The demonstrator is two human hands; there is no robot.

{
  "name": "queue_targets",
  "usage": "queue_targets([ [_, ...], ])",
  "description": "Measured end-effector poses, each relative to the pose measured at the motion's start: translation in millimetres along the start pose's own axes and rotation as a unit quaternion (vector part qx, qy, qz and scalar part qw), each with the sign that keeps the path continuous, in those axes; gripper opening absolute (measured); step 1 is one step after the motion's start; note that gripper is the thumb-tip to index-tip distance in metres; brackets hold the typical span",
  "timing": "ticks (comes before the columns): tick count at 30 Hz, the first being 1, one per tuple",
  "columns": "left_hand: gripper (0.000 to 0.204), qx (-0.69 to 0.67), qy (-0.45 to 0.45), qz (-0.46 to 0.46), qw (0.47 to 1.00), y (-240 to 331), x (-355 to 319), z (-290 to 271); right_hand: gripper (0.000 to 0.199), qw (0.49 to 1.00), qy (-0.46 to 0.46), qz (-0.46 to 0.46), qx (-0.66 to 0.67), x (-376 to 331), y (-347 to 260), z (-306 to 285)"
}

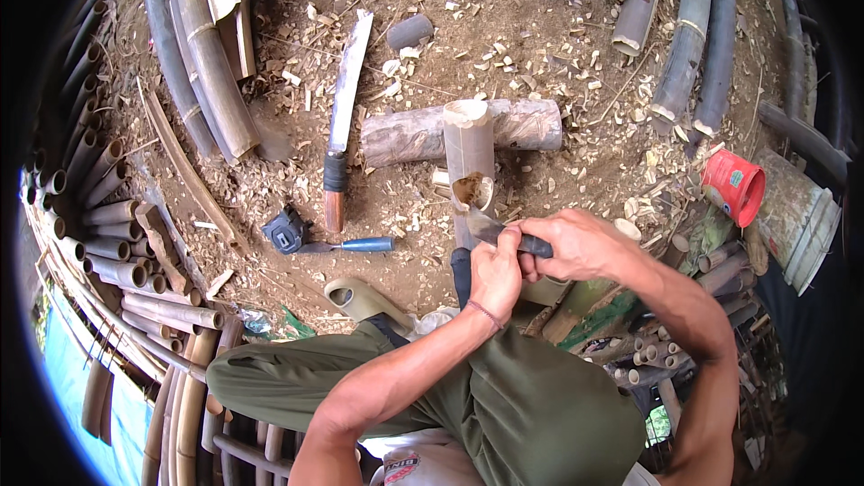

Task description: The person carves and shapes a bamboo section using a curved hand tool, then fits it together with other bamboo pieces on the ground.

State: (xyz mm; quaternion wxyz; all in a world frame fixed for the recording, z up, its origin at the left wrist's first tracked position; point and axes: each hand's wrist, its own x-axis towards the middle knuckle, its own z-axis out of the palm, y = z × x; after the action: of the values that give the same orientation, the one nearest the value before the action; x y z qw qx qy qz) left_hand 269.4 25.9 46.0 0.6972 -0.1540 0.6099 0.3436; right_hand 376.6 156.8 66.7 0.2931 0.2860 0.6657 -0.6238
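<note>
Both hands grip one knife (493,232). Right hand (576,246) is closed around the dark handle, knuckles up. Left hand (495,274) is closed too, thumb and fingers pressing on the blade near the handle. Blade tip touches the lower cut end of a short bamboo tube (470,155). The tube leans on a grey log (405,135) that lies crosswise on the dirt ground (540,45), near the middle of it. The tube's lower end has a scooped notch, pale and brown inside.

Left of the log, a long machete (344,117) lies flat, blade pointing away, wood handle toward the person. Just below it, a dark tape measure (286,230) and a blue-handled tool (355,245), touching or nearly so. A green sandal (360,299) sits by the person's knee. Red cup (733,185) at the right edge of the ground, on its side, mouth to the right. Bamboo poles (202,54) stacked at top left, more at top right, and cut tubes piled along the left edge. Wood chips all over the ground.
</note>
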Motion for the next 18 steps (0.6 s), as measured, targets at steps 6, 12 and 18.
queue_targets([
  [6,0.053,0.449,0.008,0.139,0.883,31.7,8.7,-49.5,0.050,0.940,0.235,0.059,0.240,21.7,-16.8,100.2],
  [12,0.046,0.594,-0.056,0.160,0.786,67.0,24.3,-62.7,0.030,0.887,0.358,0.038,0.289,52.6,-28.7,133.5],
  [18,0.047,0.370,-0.036,0.112,0.922,30.3,20.0,-35.5,0.057,0.941,0.319,0.082,0.076,6.2,-15.3,97.8],
])
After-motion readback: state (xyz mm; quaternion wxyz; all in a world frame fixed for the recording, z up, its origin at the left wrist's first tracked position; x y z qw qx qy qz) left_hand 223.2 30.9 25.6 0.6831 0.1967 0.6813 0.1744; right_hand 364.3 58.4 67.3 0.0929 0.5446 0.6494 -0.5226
